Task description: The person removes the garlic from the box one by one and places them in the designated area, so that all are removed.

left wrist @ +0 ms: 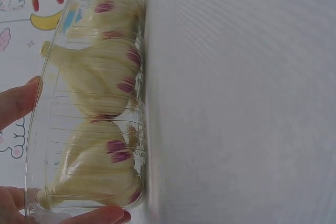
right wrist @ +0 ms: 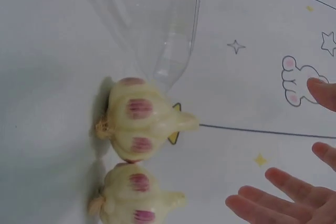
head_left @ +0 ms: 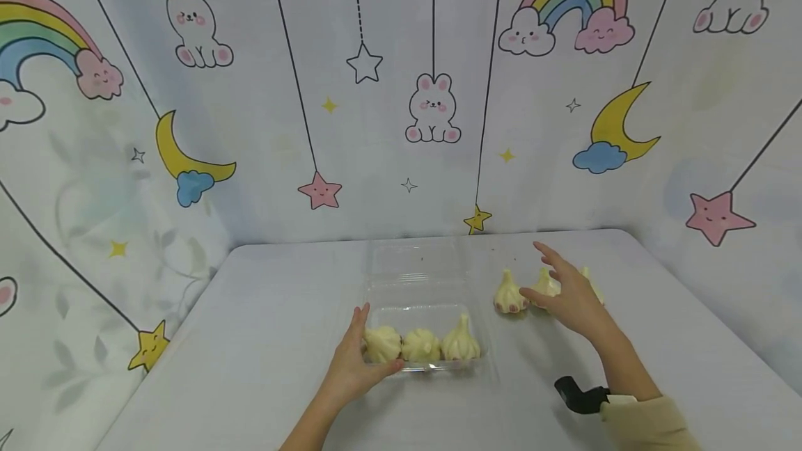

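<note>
A clear plastic clamshell box (head_left: 438, 366) stands on the table with its lid (head_left: 416, 259) folded back. In its base a row of garlic bulbs (head_left: 421, 346) lies along the front. My left hand (head_left: 354, 364) holds the box's front left corner, thumb at the front rim and fingers along the left side. Up close in the left wrist view, purple-marked garlic bulbs (left wrist: 100, 166) show through the wall. Right of the box, my right hand (head_left: 573, 298) spreads its fingers above more garlic bulbs (head_left: 510, 294), partly covering some. It holds nothing in the right wrist view, beside a garlic bulb (right wrist: 144, 121).
A white cloth (head_left: 263, 339) covers the table. Behind it hangs a backdrop (head_left: 376, 193) printed with rabbits, stars and moons. A black device (head_left: 583, 397) is strapped at the right wrist, close to a beige sleeve (head_left: 648, 426).
</note>
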